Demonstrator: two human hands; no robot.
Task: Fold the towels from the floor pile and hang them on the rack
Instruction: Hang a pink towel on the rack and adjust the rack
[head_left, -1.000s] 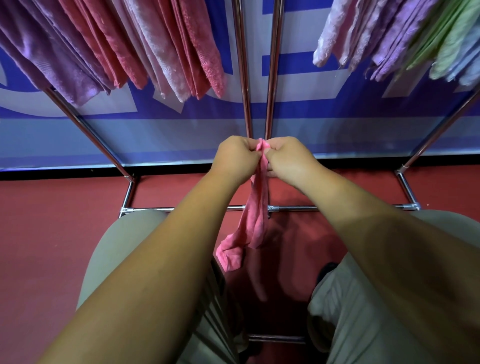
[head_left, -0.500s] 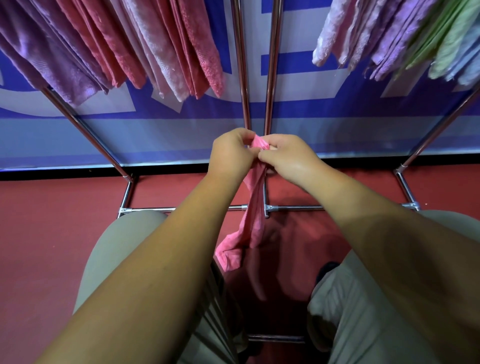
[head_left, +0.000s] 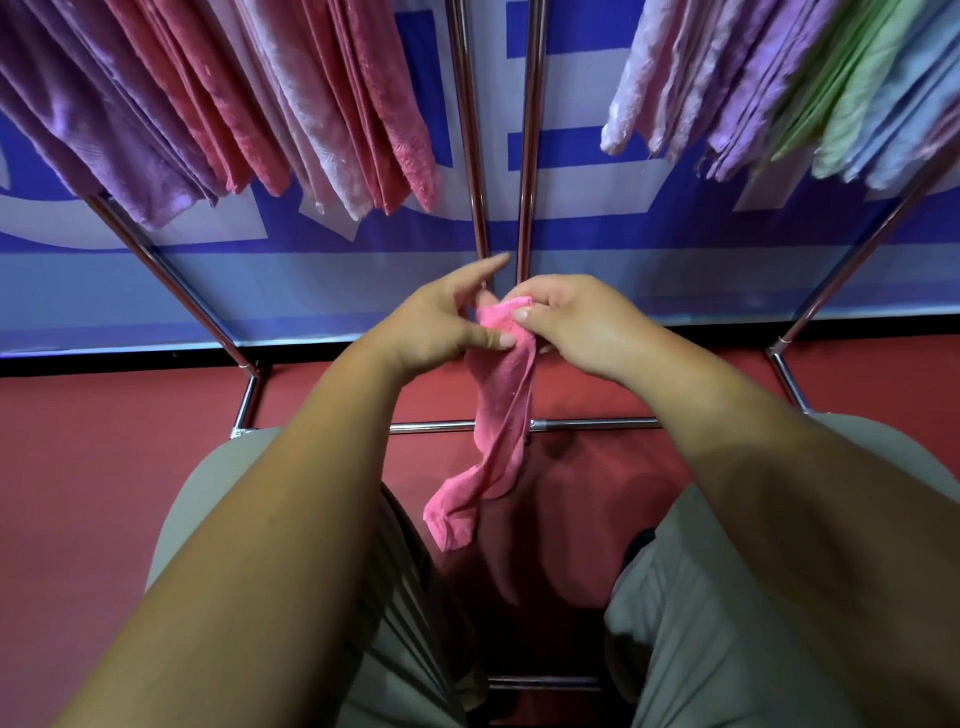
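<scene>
A small pink towel (head_left: 501, 410) hangs bunched in a narrow strip from my two hands in front of the rack. My right hand (head_left: 576, 322) pinches its top edge between thumb and curled fingers. My left hand (head_left: 441, 322) pinches the cloth just below with its thumb, while its index finger points straight out toward the rack's two upright chrome poles (head_left: 470, 156). The towel's lower end dangles between my knees, above the red floor. The floor pile is out of view.
Purple, red and pale pink towels (head_left: 249, 98) hang on the left rail; pale pink, purple, green and blue ones (head_left: 789, 83) on the right. Slanted chrome legs (head_left: 171, 280) and a low crossbar (head_left: 587, 425) stand before a blue and white banner.
My hands have shifted their hold on the towel's top edge. The left index finger has straightened out, and the right hand has turned so that its thumb shows on the cloth.
</scene>
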